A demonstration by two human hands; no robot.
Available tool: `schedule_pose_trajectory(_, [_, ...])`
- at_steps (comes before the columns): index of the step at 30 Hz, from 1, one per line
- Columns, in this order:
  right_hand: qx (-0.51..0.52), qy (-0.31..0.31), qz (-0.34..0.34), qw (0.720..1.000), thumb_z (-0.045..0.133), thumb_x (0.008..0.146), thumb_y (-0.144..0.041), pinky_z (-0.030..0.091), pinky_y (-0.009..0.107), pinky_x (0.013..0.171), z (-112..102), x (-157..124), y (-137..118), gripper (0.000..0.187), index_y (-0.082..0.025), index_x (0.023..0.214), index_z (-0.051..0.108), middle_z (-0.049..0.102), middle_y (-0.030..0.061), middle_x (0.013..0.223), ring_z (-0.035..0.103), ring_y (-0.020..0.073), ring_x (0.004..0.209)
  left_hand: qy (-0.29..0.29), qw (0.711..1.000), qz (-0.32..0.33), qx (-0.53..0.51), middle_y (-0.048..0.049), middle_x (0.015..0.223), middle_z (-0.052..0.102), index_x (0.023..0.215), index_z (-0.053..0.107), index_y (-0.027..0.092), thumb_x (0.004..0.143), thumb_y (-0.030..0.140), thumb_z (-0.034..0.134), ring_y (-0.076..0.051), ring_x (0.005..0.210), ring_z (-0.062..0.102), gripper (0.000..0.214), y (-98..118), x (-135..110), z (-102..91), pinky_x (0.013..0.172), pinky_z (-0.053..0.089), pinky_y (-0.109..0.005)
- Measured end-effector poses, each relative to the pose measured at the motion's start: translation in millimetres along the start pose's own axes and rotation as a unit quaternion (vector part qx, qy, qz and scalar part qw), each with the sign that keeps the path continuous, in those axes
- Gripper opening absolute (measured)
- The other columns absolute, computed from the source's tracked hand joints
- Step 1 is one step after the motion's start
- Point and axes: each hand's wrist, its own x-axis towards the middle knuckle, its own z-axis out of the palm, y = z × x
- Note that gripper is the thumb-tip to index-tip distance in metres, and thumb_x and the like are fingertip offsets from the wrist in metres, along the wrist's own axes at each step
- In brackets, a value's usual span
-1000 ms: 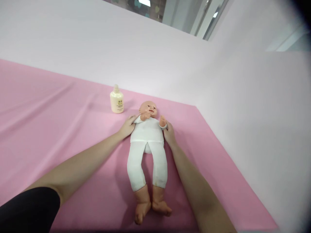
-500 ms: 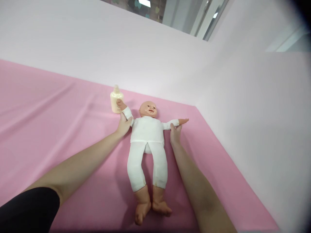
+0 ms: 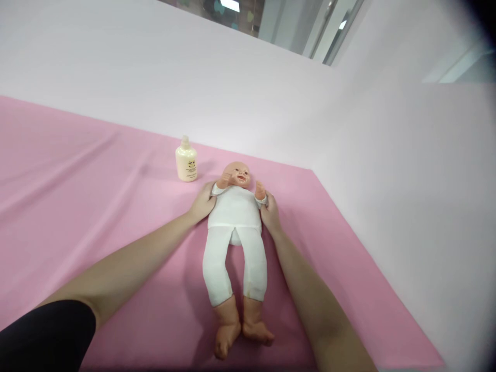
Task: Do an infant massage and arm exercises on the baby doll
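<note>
the plain white walls (image 3: pixel 217 88) meet in a corner at about one o'clock of the view, with a strip of window and a ceiling light above them at twelve. below them a smooth pink cloth-covered surface (image 3: pixel 77 196) fills the lower frame, creased in long folds toward nine o'clock.

a plastic baby doll in a white soft suit (image 3: pixel 235 227) lies on its back near the middle, head toward twelve, bare feet toward six, laid flat probably so both its arms can be worked at once. the left hand (image 3: pixel 202 203), at nine o'clock of the doll's chest, is curled around the doll's upper arm, and the right hand (image 3: pixel 268 212), at three o'clock, is closed on the other arm; both doll arms are folded up toward its chin, seemingly bent there by that hold.

a small cream plastic bottle with a label (image 3: pixel 186 160) stands upright at eleven o'clock of the doll's head, near but apart, within reach of the left hand.
</note>
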Motion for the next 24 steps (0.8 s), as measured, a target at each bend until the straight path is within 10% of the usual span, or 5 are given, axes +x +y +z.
schedule_pose_trajectory(11, [0.099, 0.112, 0.13, 0.98, 0.052, 0.078, -0.039, 0.044, 0.04, 0.096, -11.6, 5.9, 6.1, 0.056, -0.016, 0.127, 0.039, 0.052, 0.0158, 0.129, 0.054, 0.0242, 0.116, 0.136, 0.969, -0.16, -0.129, -0.0078, 0.119, 0.054, 0.127, 0.035, 0.024, 0.083, 0.027, 0.051, -0.02, 0.109, 0.053, 0.047, -16.3, 0.8, -0.1, 0.099, 0.043, -0.04])
schedule_pose_trajectory(24, [-0.003, -0.022, -0.021, 1.0, 0.047, 0.077, -0.021, 0.036, 0.039, 0.106, -0.9, 1.4, -1.6, 0.04, -0.021, 0.116, 0.06, 0.062, 0.0064, 0.121, 0.054, 0.0204, 0.115, -0.023, 0.999, 0.003, 0.03, -0.0069, 0.118, 0.061, 0.121, 0.057, 0.02, 0.079, 0.013, 0.045, -0.024, 0.113, 0.052, 0.044, -8.7, 0.2, 2.1, 0.105, 0.036, -0.046])
